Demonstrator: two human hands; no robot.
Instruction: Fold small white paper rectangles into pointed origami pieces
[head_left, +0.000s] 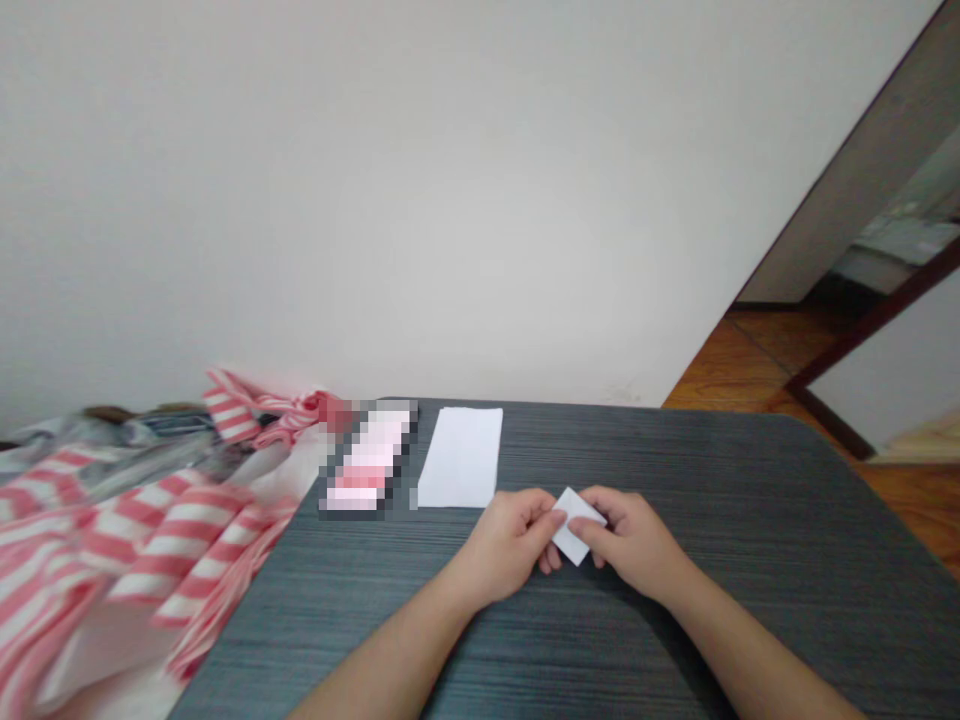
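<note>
A small white square of folded paper (577,545) is held just above the dark table (360,620), turned so that one corner points toward me. My left hand (514,540) pinches its left side, thumb on top and fingers curled beneath. On the right side my right hand (630,535) grips it the same way. The two thumb tips lie close together on the paper's face. Beyond my left hand, a stack of white paper sheets (461,455) lies flat on the table. The underside of the folded paper is hidden by my fingers.
Left of the sheets lies a blurred-out pink and white flat item (371,455). Red-and-white striped cloth (180,530) is heaped beside the table's left edge. A pale wall (480,200) stands behind the table; wooden floor (720,360) shows at the right.
</note>
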